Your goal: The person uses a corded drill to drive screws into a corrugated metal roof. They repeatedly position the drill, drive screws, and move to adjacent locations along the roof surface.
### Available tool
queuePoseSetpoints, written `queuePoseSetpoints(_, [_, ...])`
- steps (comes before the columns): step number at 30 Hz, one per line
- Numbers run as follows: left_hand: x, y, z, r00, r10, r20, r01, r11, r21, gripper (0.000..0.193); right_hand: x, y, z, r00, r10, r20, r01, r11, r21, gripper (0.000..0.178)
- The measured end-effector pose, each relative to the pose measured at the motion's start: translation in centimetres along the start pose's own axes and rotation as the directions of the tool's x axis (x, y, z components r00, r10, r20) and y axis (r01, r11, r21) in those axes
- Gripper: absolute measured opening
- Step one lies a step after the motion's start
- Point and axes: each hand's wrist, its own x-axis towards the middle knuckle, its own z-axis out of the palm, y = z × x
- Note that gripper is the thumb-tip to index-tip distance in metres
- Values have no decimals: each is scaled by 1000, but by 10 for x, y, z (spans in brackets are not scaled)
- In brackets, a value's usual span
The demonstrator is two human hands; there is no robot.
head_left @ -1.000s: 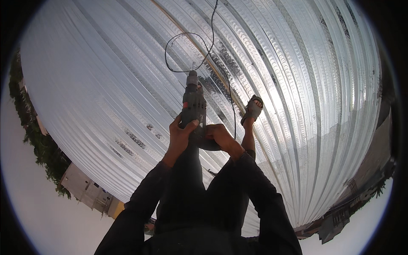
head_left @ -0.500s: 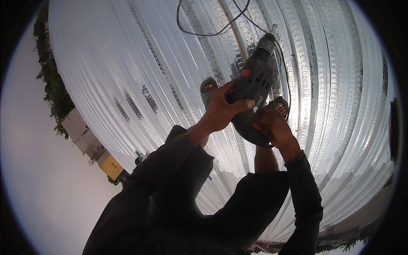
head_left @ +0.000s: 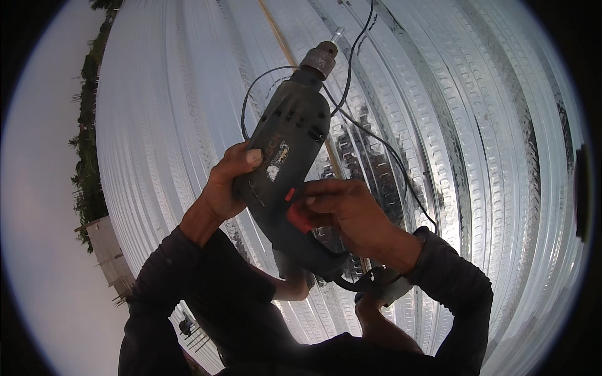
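A dark corded power drill (head_left: 293, 125) is held up in front of me, its chuck (head_left: 320, 59) pointing away and slightly right. A short silver bit or socket (head_left: 338, 34) sticks out of the chuck. My left hand (head_left: 227, 182) wraps round the left side of the drill body, thumb on top. At the red trigger (head_left: 300, 218), the fingers of my right hand (head_left: 354, 213) are bent and pressed against the drill. Its handle end hangs toward me, with the black cord (head_left: 351, 285) coming out of it.
Ribbed, shiny metal sheeting (head_left: 476, 188) spreads under me on all sides. A loop of cable (head_left: 392, 150) lies across it, by a thin brownish strip (head_left: 276, 28). Beyond the left edge are trees (head_left: 88, 144) and a grey building (head_left: 110, 254). My feet stand below the drill.
The drill has come closer and moved left. My left hand has moved left with it. My right hand has shifted left from the rear of the handle to the trigger.
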Motion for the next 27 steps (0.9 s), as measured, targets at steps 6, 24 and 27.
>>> queuePoseSetpoints(6, [30,18,4,982,111,153,-97,991,-95,50,-2,-43,8,990,-136,-32,127,972,-198,27])
queuePoseSetpoints(24, [24,10,45,955,296,16,-287,914,288,56,-31,-14,-16,939,-344,8,276,739,-615,41])
queuePoseSetpoints(27, [26,11,43,956,294,14,-284,911,299,58,-30,-13,-18,892,-439,105,388,628,-675,46])
